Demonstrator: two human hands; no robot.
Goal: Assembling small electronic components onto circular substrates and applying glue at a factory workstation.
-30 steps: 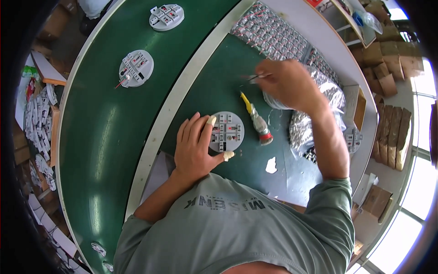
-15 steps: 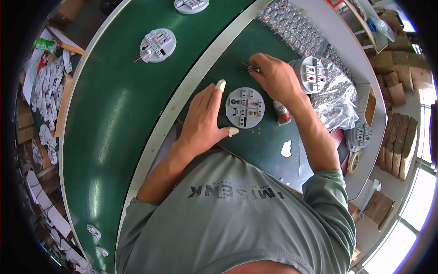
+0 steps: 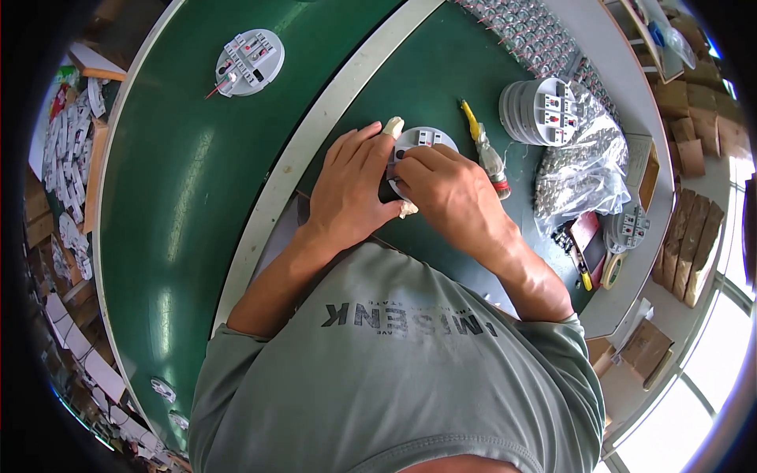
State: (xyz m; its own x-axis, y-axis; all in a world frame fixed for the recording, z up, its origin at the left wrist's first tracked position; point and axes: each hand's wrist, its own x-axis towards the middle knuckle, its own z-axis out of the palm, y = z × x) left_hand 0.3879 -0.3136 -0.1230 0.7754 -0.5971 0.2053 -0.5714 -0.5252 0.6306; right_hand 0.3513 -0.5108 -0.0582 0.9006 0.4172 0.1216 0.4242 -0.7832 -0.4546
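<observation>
A round light-grey plate (image 3: 426,139) with small white blocks lies before me on the green table, its lower part largely covered by my right hand. Along its left side rests my left hand (image 3: 347,185), with pale finger cots on the index finger and thumb bracing the rim. Over the plate, my right hand (image 3: 453,185) is closed with bent fingers pointing down; whatever they pinch is hidden. Just right of that hand lies a slim object (image 3: 489,154) with a yellow tip, a clear plastic-wrapped body and a red band at its near end.
A stack of similar plates (image 3: 556,114) stands at right, beside a clear plastic bag (image 3: 583,181) of small parts. Rows of small clear parts with red wires (image 3: 528,35) lie behind. Left, past a pale rail (image 3: 315,150), another plate (image 3: 251,63) sits on a green belt (image 3: 181,158).
My right hand has come from beside the plate stack, where it held a small dark part with wires, down onto the plate. The yellow-tipped object is uncovered. My left hand stays at the rim.
</observation>
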